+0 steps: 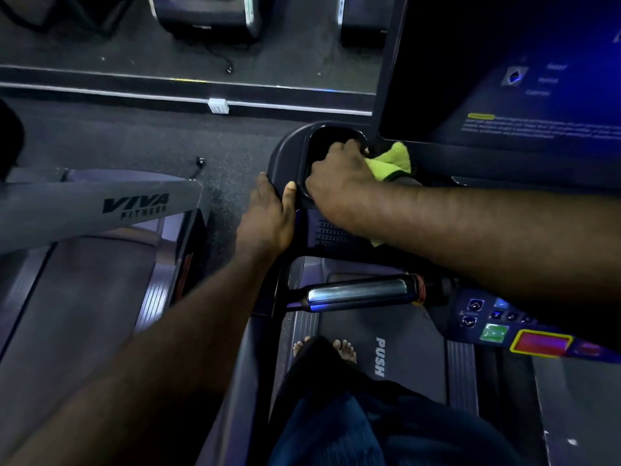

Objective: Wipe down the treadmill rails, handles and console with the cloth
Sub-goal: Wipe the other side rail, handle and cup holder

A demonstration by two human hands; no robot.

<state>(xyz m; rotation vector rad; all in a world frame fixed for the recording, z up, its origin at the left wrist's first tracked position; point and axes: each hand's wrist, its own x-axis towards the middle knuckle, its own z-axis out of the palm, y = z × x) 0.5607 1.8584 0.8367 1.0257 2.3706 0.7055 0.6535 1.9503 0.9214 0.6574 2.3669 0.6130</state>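
Clamped left hand (pixel 268 215) on the console's (pixel 285 153) left corner, seemingly to brace; bunched cloth (pixel 393 161) in right hand (pixel 339 176), pressed at cup holder (pixel 331 136) rim for scrubbing.

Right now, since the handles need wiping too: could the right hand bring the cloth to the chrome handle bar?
Probably yes. The right hand holds the cloth at the cup holder, and the chrome handle bar lies uncovered close by, nearer the person.

tight gap between cup holder (pixel 285 153) and screen (pixel 504 79) (cloth (pixel 393 159) in it), open floor (pixel 168 139) left
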